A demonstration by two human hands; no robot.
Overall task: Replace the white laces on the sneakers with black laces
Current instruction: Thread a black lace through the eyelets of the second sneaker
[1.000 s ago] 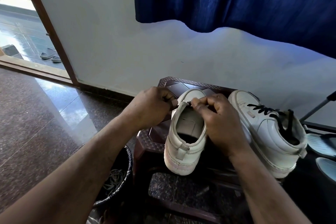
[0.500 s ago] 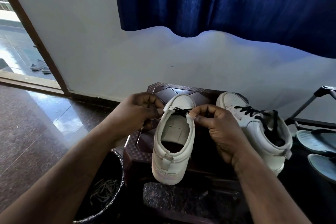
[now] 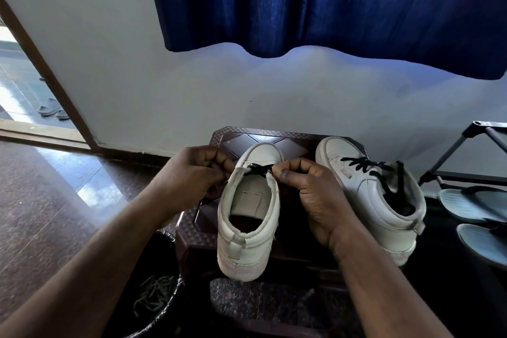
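Note:
Two white sneakers stand on a dark brown stool (image 3: 277,136), heels toward me. The left sneaker (image 3: 248,208) has its tongue folded open, and a black lace (image 3: 258,168) crosses its lowest eyelets near the toe. My left hand (image 3: 192,175) pinches one end of that lace at the sneaker's left side. My right hand (image 3: 310,186) pinches the other end at the right side. The right sneaker (image 3: 367,195) carries a black lace (image 3: 370,170) threaded up its front. A strand of the lace hangs below my left hand.
A black bin (image 3: 156,293) with pale laces in it sits on the floor below my left forearm. Grey sandals (image 3: 472,206) lie under a metal rack (image 3: 466,145) at the right. A blue curtain (image 3: 329,3) hangs on the wall behind. An open doorway (image 3: 24,90) is at the left.
The black lace now shows plainly across the left sneaker's lowest eyelets, with both hands drawn slightly apart to its sides. My view has swung left and tilted up.

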